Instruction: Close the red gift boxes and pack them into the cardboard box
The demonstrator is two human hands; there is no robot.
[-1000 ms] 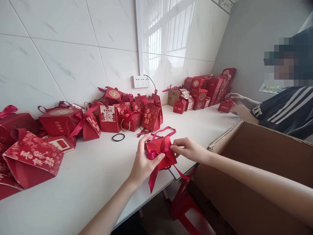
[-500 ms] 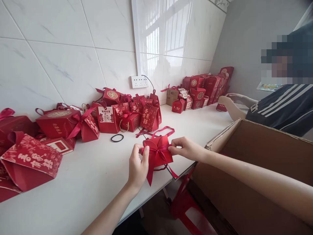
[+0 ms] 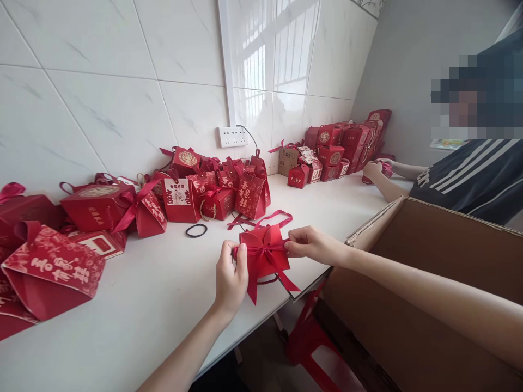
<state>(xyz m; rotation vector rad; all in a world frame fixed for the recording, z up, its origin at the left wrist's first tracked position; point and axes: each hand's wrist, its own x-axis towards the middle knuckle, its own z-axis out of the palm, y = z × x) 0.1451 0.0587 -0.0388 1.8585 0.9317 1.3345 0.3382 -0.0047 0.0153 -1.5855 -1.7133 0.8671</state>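
Observation:
A small red gift box (image 3: 261,264) with curved flaps rests near the table's front edge. Across its top runs a red ribbon (image 3: 267,251), knotted in the middle with two tails hanging toward me. My left hand (image 3: 232,275) pinches the ribbon's left loop between thumb and fingers, at the box's left side. On the other side, my right hand (image 3: 306,243) is closed on the right loop. A red cord shows beneath the box, and another ribbon strip curves behind it. Beyond my left hand lies a black ring (image 3: 196,231).
Finished-looking red gift boxes (image 3: 96,209) line the wall on the left, with more stacked boxes (image 3: 353,144) at the back right. A large cardboard box (image 3: 433,294) stands at right, beside a red stool (image 3: 304,348). A co-worker's hands (image 3: 378,171) hold a red item.
My right hand has shifted slightly right with its loop, and the ribbon tails have moved a little. The co-worker's hands have drawn together around a red item.

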